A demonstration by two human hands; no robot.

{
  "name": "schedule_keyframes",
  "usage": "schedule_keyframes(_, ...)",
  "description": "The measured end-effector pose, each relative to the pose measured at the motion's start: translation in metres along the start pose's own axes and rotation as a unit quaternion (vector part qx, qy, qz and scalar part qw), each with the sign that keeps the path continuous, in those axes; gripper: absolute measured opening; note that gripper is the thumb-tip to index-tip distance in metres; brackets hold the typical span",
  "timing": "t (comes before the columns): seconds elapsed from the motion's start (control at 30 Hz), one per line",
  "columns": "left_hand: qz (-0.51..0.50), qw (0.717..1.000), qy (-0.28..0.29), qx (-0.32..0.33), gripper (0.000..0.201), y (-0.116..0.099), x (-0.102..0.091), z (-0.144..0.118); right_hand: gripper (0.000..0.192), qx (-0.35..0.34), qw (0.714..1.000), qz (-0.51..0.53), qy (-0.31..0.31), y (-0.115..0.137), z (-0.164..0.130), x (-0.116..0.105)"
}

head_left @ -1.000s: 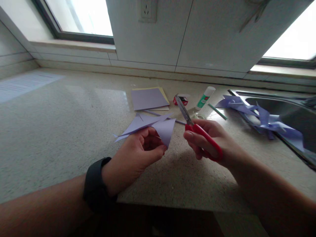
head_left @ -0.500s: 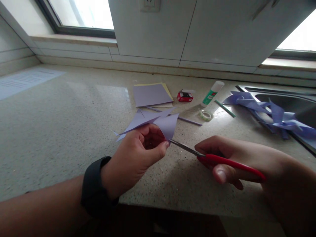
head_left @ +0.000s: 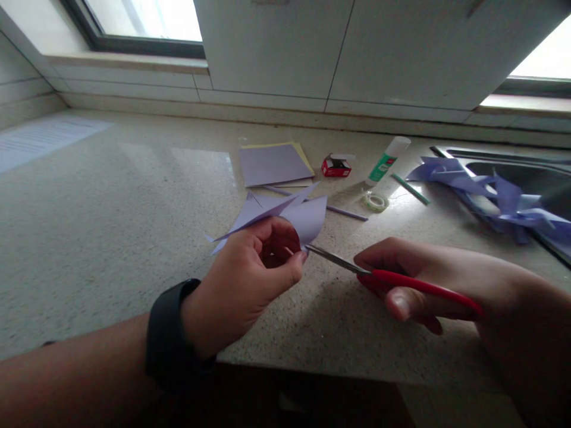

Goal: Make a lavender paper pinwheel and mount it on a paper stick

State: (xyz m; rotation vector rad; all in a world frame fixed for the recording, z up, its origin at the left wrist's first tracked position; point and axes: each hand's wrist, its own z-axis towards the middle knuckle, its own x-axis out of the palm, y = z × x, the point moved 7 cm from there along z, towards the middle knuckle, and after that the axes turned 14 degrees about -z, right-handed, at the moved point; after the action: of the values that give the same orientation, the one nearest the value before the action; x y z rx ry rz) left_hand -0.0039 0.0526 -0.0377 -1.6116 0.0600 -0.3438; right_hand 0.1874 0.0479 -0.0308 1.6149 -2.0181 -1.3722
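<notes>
Paper work is in hand here, so the advice goes from the left side to the right. The left hand (head_left: 250,279), with a dark wristband (head_left: 167,333) on its wrist, is closed around a folded lilac paper piece (head_left: 285,217) and holds it a little above the bench (head_left: 89,238), with thumb and fingers pinching near the lower corner. For a clean cut, I think this hand should keep the paper steady and flat, with the fingertips clear of the line where the blades close, because they are just beside the blade tip now. The scissors (head_left: 383,279) with red handles touch the paper's lower edge with their tip; the blades look nearly together. The right hand (head_left: 428,285) is closed around the handles. It seems better to push the paper deeper between the blades and cut with the middle part, not with the tip only, and to turn the paper rather than the scissors. Behind them on the bench lie a stack of sheets (head_left: 274,163), a small red box (head_left: 335,166), a glue stick (head_left: 387,159), a tape roll (head_left: 375,202), and lilac scraps (head_left: 491,196) over the sink (head_left: 530,166) at the far right.
</notes>
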Motion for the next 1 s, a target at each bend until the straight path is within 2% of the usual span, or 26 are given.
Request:
schedule_keyframes(0.2, 0.027, 1.000, -0.008, 0.008, 0.015, -0.002, 0.002, 0.002, 0.057, 0.008, 1.000, -0.015, 0.019, -0.001, 0.000, -0.002)
schedule_keyframes(0.33, 0.019, 0.999, -0.030, 0.014, 0.022, -0.007, 0.002, 0.007, 0.056, 0.019, 0.999, -0.023, 0.020, -0.001, -0.001, -0.002)
schedule_keyframes(0.53, -0.007, 1.000, -0.028, 0.001, 0.021, -0.004, 0.000, 0.005, 0.058, 0.017, 0.999, -0.019, 0.026, -0.004, -0.002, -0.003)
schedule_keyframes(0.8, -0.092, 0.996, -0.008, -0.013, 0.008, 0.007, -0.003, 0.002, 0.060, -0.001, 1.000, 0.013, 0.018, -0.009, -0.004, -0.004)
schedule_keyframes(1.0, -0.153, 0.988, -0.007, -0.021, 0.010, 0.006, 0.003, 0.002, 0.063, -0.059, 0.998, 0.029, 0.023, -0.008, -0.001, -0.006)
